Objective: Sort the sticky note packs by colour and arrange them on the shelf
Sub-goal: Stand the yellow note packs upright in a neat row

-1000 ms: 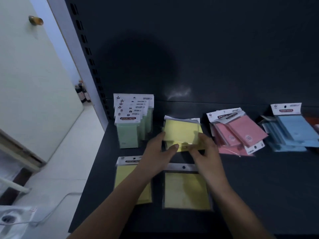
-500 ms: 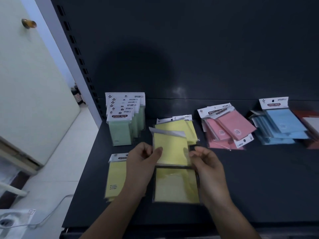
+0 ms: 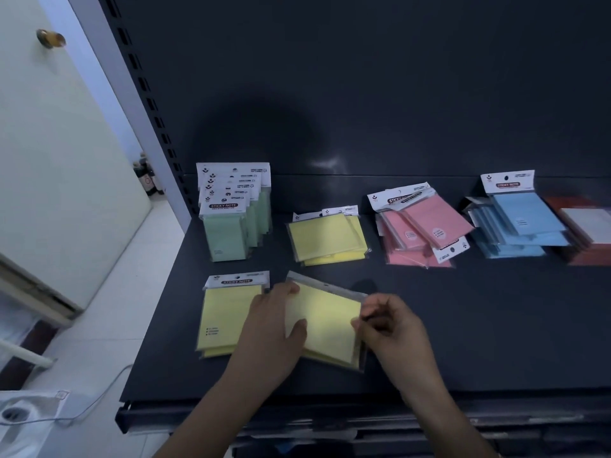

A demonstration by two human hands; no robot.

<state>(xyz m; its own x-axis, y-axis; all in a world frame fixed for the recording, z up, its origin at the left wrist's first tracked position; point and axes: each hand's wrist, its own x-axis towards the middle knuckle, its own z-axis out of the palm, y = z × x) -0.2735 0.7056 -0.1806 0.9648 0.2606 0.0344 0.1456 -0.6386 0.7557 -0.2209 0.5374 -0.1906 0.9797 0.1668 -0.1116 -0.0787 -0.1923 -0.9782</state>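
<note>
Both hands pinch one yellow pack, left hand on its left edge, right hand on its right, just right of the front yellow stack. She's gathering yellows (greens look done); next, I'd guess, squaring it onto a yellow pile.

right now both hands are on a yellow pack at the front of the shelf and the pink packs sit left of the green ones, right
Not quite. The head view shows the pink packs to the right of the green ones, not left. Both the left hand and right hand are on a yellow pack at the shelf front.
</note>
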